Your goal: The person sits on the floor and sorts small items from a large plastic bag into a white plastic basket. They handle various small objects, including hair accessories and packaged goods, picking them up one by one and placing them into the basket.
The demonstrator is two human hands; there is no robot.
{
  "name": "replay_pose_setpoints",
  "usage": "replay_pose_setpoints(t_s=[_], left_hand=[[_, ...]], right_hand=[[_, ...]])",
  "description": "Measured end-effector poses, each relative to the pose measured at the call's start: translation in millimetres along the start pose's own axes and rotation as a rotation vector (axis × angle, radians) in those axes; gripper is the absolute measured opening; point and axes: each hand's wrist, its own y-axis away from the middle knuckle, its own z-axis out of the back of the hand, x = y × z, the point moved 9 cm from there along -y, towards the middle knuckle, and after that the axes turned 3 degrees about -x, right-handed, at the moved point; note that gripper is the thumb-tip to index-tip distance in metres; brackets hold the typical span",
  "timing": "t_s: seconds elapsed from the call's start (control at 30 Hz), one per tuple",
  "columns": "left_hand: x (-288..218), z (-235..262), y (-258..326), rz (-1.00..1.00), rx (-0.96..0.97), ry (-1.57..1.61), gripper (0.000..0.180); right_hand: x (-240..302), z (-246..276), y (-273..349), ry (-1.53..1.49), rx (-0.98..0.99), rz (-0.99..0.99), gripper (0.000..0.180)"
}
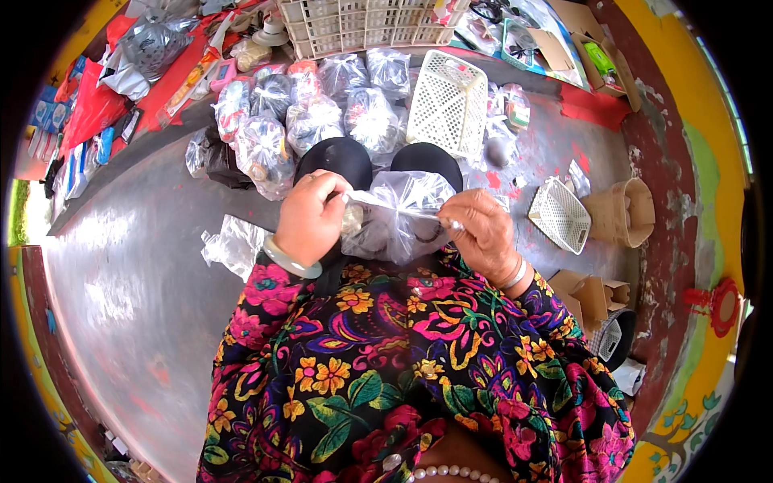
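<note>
Below, a grey floor (145,266) lies beside bright painted walls (708,209).

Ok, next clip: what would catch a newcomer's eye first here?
Dead centre, the left hand and right hand pinch the stretched top edge of a clear plastic bag with dark contents, held above the knees. Just beyond it, a heap of filled bags lies on the grey floor, with a white perforated basket leaning to its right.

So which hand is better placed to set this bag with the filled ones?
Probably left: the left hand pinches the bag top, and the filled bags lie ahead-left; the right hand is farther.
</note>
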Motion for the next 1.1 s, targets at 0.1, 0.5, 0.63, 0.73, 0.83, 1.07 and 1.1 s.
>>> replay_pose_setpoints(t_s=[0.1,0.5,0.63,0.73,0.83,1.07,1.1], left_hand=[[-3.6,-18.8,3.3,0.243,0.277,0.665,0.005],[-31.1,-41.4,6.5,0.311,0.431,1.402,0.01],[-16.8,-50.0,16.1,0.305,0.513,1.097,0.013],[-15.7,-47.5,15.4,0.119,0.427,0.71,0.011],[-22.2,-38.8,13.6,0.005,0.422,0.405,0.01],[-23.5,-33.0,14.2,-0.07,0.371,0.329,0.011],[-23.0,-34.7,14.8,-0.053,0.366,0.317,0.012]], right_hand=[[-17.4,3.4,-5.1,-0.22,-0.016,-0.236,0.006],[-11.8,-49.8,-2.1,-1.373,0.097,-0.677,0.027],[-20.3,-59.0,3.5,-1.133,0.095,-0.74,0.029],[-28.5,-64.7,9.7,-1.08,0.035,-0.852,0.028],[-41.8,-68.1,19.7,-1.168,-0.069,-0.969,0.027],[-53.1,-63.2,29.1,-1.198,-0.145,-1.098,0.027],[-53.4,-62.4,27.6,-1.182,-0.121,-1.092,0.025]])
